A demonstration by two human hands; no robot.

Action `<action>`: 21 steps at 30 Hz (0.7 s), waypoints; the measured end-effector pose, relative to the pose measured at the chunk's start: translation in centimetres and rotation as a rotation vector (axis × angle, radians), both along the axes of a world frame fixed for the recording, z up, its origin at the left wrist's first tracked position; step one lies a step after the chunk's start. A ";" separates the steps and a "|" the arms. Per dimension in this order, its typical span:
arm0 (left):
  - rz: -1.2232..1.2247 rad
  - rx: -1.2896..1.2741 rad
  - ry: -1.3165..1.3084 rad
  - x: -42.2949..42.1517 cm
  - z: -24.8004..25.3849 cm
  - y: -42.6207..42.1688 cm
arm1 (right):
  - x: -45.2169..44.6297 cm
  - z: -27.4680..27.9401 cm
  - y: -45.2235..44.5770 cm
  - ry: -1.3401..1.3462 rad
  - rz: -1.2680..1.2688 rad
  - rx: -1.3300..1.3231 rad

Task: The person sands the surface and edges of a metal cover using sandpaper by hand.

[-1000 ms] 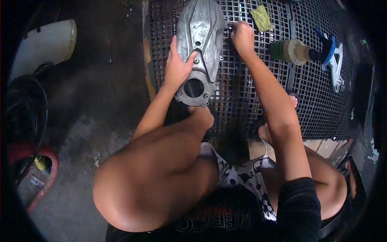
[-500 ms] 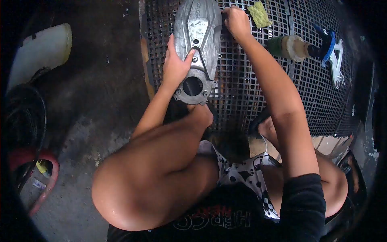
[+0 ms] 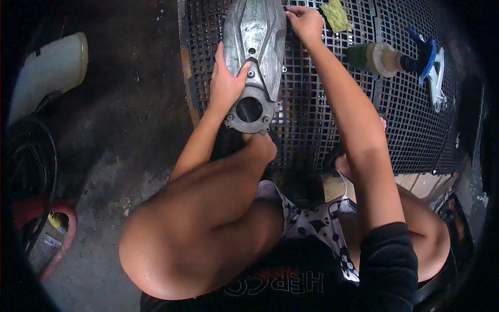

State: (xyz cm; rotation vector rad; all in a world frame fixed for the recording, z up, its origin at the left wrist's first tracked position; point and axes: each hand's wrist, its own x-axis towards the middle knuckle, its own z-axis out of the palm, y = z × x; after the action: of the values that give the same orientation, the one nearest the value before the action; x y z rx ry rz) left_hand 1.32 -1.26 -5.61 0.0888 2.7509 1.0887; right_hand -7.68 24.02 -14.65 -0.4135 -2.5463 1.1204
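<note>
A grey metal engine cover (image 3: 254,36), long with a round opening at its near end, lies lengthwise over the black grid. My left hand (image 3: 226,86) grips its left side, with the thumb across the top face by a small hole and the fingers along the edge. Beside the cover's upper right edge, my right hand (image 3: 306,23) is closed in a pinch. A small dark thing may be between its fingertips, but I cannot make it out. The far end of the cover is cut off by the top of the view.
Right of my right hand lie a yellow sponge-like cloth (image 3: 336,15), a greenish bottle (image 3: 377,59) on its side, and a blue and white bracket-like part (image 3: 434,78). At left are a pale container (image 3: 54,70), black hoses (image 3: 52,151) and a red curved tube (image 3: 65,213).
My right hand has shifted slightly, its fingers now stretching further left toward the cover's edge. My left hand and the cover stay nearly where they were.
</note>
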 end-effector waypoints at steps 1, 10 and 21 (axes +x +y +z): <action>-0.013 0.001 0.000 -0.1 -0.3 -0.4 | -0.7 -0.5 -0.3 0.000 -0.013 0.001; 0.012 -0.054 -0.105 -0.3 0.3 0.1 | 1.1 0.0 -0.3 -0.139 -0.027 -0.154; 0.001 -0.062 -0.081 -0.3 0.0 0.0 | 1.9 1.3 -1.5 -0.029 -0.100 -0.216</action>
State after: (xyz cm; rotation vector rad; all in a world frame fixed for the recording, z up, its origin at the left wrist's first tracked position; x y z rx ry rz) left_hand 1.01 -1.25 -5.58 0.0337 2.7099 0.9843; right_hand -5.82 22.55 -13.40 -0.6075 -2.4066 1.3650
